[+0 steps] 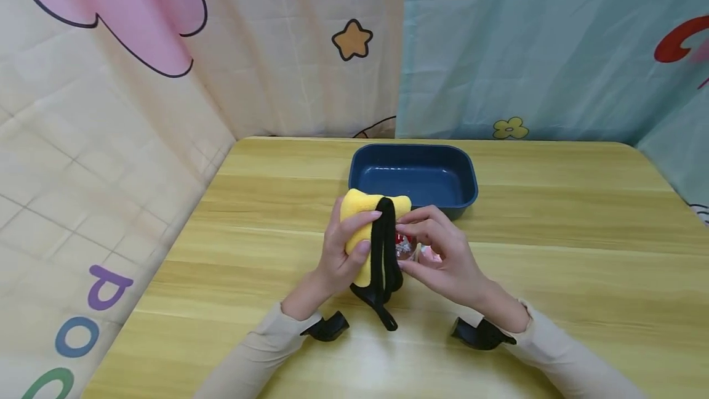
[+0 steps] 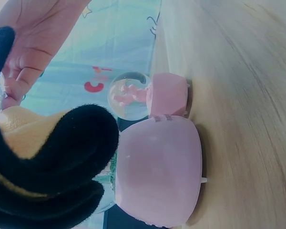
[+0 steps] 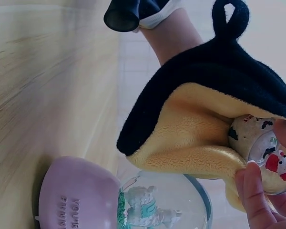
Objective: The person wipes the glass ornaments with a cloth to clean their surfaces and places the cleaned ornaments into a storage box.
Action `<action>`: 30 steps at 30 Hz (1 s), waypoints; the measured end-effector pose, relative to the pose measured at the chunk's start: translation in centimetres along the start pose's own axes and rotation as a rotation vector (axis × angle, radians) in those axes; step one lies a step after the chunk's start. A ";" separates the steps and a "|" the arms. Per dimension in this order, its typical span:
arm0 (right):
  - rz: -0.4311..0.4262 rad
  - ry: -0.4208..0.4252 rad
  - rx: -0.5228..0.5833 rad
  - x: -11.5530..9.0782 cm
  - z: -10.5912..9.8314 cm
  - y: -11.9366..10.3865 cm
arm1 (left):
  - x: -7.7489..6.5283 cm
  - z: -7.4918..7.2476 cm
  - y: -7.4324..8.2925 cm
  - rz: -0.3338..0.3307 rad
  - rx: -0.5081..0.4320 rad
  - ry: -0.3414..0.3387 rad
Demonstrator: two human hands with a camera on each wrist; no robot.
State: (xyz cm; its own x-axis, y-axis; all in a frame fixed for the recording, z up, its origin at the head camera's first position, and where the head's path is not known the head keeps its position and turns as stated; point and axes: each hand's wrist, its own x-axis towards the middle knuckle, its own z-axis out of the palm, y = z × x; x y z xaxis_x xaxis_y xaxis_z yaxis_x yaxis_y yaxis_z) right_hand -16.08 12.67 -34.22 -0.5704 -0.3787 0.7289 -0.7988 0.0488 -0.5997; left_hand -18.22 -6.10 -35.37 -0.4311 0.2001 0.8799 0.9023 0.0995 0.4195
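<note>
Left hand (image 1: pixel 344 254) grips soft yellow towel (image 1: pixel 361 204); right hand (image 1: pixel 445 252) pinches glassy globe (image 3: pixel 272 164) between fingertips, likely slippery, fragile: best cradled through towel.

1. Forearms: on my head view, the left forearm (image 1: pixel 244 356) and right forearm (image 1: pixel 573 350) enter from the lower edge and converge toward the centre, both sleeved.
2. Wrists: I read the left wrist (image 1: pixel 301 297) and right wrist (image 1: pixel 509 310) as bare beyond the cuffs.
3. Left hand (image 1: pixel 344 251): gripping. Its index finger (image 1: pixel 361 220) lies above its thumb (image 1: pixel 361 250), both directed toward the right hand (image 1: pixel 445 251).
4. Right hand: pinching, back uppermost, fingers bent and directed leftward. My right wrist view confirms bent fingers (image 3: pixel 253 191).
5. Spacing: I register the hands near each other, level.
</note>
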 end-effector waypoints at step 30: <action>0.386 -0.021 0.350 -0.3 0.2 -0.6 | -0.2 -0.2 0.0 0.071 0.059 -0.040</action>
State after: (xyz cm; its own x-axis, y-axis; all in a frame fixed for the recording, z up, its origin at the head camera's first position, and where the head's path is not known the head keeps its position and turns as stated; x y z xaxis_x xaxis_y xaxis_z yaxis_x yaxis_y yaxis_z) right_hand -15.42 12.55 -34.17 -0.8039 -0.4132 0.4279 -0.4167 -0.1222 -0.9008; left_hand -18.17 -6.35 -35.53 -0.3673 0.2473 0.8966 0.9292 0.1409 0.3418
